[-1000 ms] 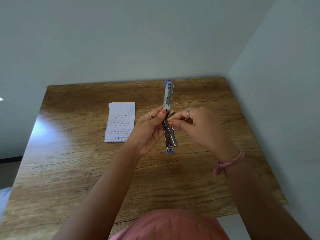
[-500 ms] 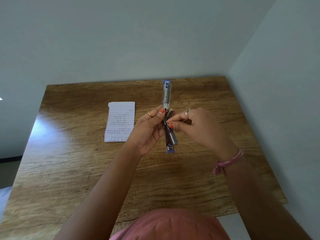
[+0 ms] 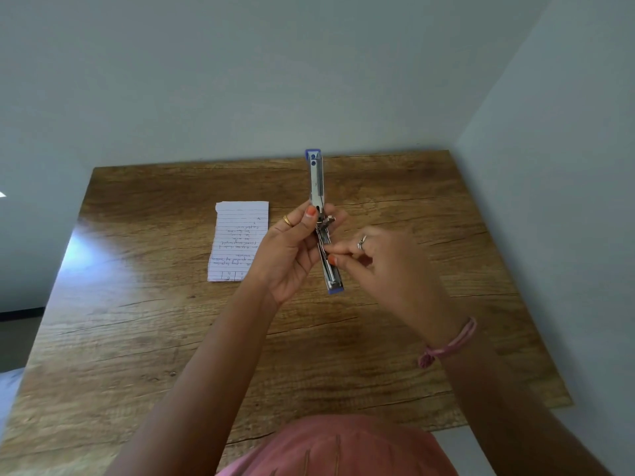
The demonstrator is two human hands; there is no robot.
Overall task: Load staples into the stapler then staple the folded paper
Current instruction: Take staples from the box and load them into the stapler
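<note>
Right hand (image 3: 381, 266) sliding nearer along opened stapler (image 3: 323, 221), fingertips pinching at tray, staples unclear; left hand (image 3: 292, 249) gripping hinge; long axis pointing away; paper (image 3: 238, 240) lying left.

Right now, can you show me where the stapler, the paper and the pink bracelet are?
stapler (image 3: 316, 182), head view, on the opened upper metal arm.
folded paper (image 3: 240, 235), head view, on the lined middle of the sheet.
pink bracelet (image 3: 450, 343), head view, on the band at the right wrist.
</note>
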